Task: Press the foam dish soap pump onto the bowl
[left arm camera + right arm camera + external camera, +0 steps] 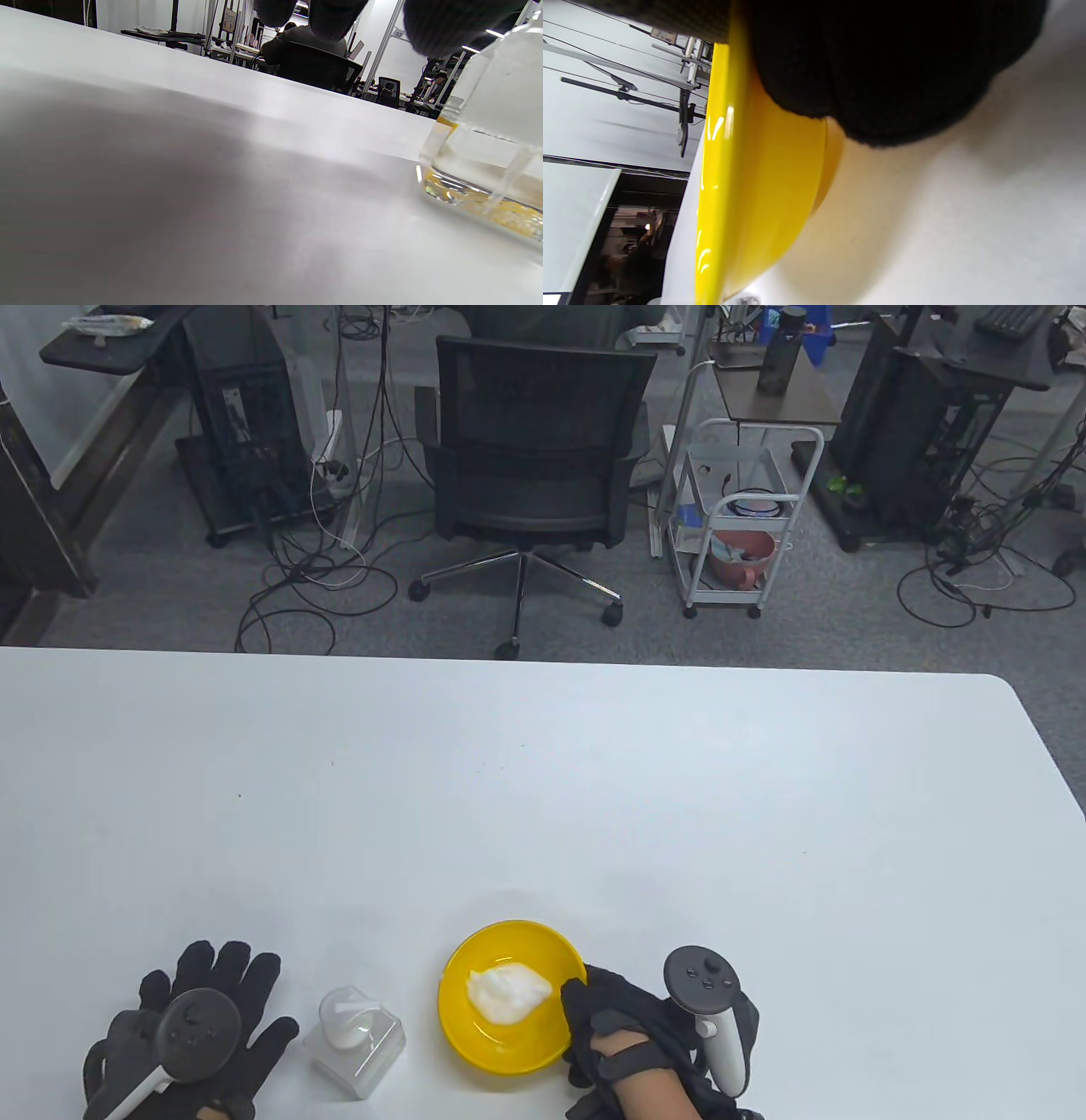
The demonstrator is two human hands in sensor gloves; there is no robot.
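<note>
A yellow bowl sits near the table's front edge with a blob of white foam in it. A clear foam soap pump bottle with a white pump head stands just left of the bowl. My left hand lies flat on the table left of the bottle, fingers spread, touching nothing else. My right hand holds the bowl's right rim. In the right wrist view a gloved finger presses against the bowl's outer wall. In the left wrist view the bottle stands at the right, apart from the fingertips.
The white table stretches far back and to both sides. Beyond its far edge stand a black office chair and a small white cart on the floor.
</note>
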